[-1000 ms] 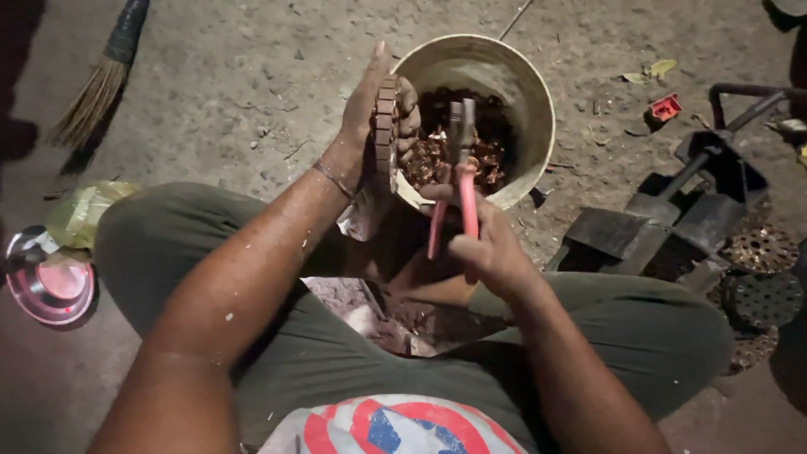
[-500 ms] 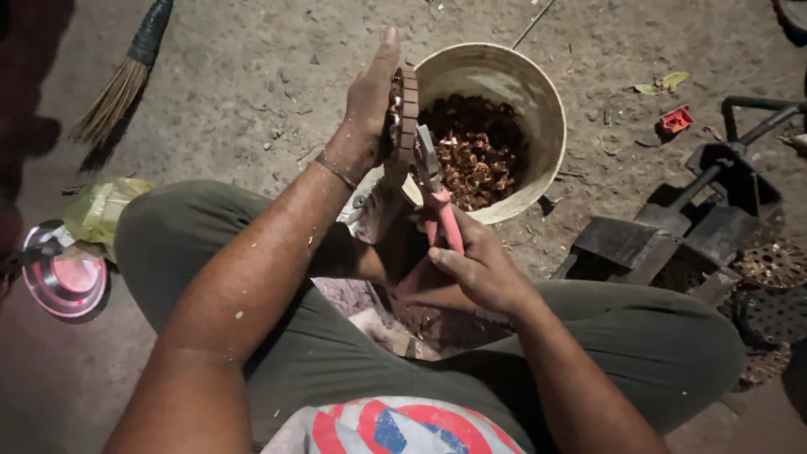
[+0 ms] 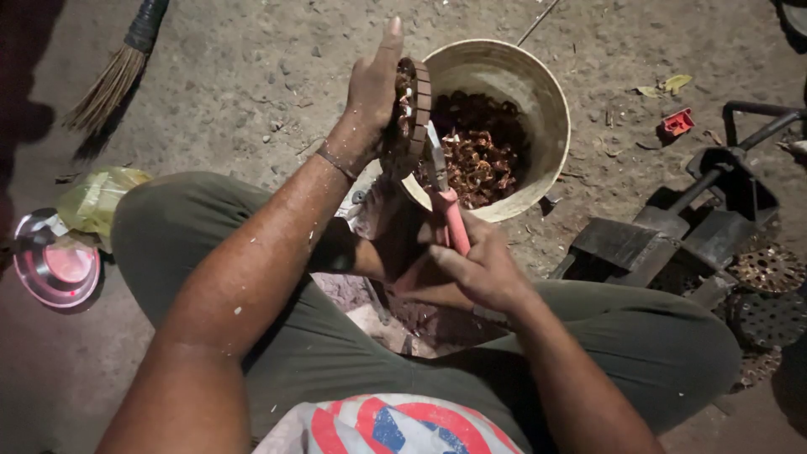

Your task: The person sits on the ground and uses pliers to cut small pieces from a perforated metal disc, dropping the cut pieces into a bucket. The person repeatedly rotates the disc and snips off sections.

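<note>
Red-handled pliers (image 3: 444,197) in the right hand (image 3: 481,271) bite the brown ring (image 3: 412,108); left hand (image 3: 374,84) fingers hold it above the bucket (image 3: 546,109).

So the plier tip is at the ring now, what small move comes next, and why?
Probably squeeze the red-handled pliers and pull a piece from the round brown slotted ring. The left hand holds the ring upright over the cream bucket, the right hand has the tip at the ring's edge, so freed scrap should drop in.

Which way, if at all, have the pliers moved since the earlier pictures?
Yes. The pliers have swung left, from over the bucket to the ring-shaped part in the left hand.
</note>
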A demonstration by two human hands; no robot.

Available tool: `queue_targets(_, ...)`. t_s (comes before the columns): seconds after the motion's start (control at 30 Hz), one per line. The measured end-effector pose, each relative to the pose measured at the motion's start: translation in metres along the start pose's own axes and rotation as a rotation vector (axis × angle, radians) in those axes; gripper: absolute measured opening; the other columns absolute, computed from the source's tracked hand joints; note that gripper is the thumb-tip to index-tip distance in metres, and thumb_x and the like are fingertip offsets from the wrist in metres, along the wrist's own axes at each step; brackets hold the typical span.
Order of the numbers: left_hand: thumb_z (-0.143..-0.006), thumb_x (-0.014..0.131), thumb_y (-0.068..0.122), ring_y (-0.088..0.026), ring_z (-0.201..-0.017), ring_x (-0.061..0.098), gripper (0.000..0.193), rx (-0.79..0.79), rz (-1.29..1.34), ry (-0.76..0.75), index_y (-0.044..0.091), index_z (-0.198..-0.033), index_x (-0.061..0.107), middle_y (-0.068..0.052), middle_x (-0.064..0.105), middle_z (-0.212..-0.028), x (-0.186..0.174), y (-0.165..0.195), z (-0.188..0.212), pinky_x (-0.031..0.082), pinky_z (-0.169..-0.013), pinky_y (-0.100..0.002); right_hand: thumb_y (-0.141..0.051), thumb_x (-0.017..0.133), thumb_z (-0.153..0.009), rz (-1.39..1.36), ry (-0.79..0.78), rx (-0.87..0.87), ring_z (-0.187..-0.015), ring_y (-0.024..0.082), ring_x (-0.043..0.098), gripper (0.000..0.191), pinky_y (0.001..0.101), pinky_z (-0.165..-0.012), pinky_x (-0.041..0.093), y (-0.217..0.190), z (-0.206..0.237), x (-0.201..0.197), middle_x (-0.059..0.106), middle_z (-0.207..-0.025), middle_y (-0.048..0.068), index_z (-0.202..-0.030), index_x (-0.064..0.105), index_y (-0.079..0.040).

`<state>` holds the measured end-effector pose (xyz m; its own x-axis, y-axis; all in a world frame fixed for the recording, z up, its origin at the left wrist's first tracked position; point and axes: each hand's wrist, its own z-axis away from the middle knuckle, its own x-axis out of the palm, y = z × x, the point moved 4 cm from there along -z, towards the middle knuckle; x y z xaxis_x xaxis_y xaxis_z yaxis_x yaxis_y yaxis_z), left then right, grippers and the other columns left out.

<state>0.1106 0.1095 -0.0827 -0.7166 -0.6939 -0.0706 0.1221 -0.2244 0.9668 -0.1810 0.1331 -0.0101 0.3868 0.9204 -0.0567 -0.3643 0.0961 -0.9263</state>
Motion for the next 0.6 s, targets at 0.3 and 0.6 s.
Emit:
queue_targets(0.3,-0.09,0.049,0.072,-0.009,-0.053,0.062,0.067,-0.113,0.008,-0.197,0.012,-0.073,0.072,0.002,0.065,-0.063,0.008,0.048,0.039,0.049,-0.046,-0.025,-0.006,0.065,-0.082,-0.36,-0.202,-0.03,-0.085,0.016,0.071,0.006,0.0326,-0.08,0.061,-0.013,0.008,0.031,0.068,-0.088,0.006,-0.085,0.067,-0.001)
queue_targets(0.6,-0.102,0.036,0.071,-0.018,-0.049,0.042,0.072,-0.6,0.854,-1.086,0.004,-0.088,0.058,-0.006,0.047,-0.066,0.049,0.07,0.107,0.037,-0.044,-0.03,-0.013,0.062,-0.082,-0.593,-0.403,-0.202,-0.083,0.018,0.063,0.016,0.0311,-0.076,0.052,-0.009,0.007,0.053,0.067,-0.088,0.009,-0.084,0.068,0.001)
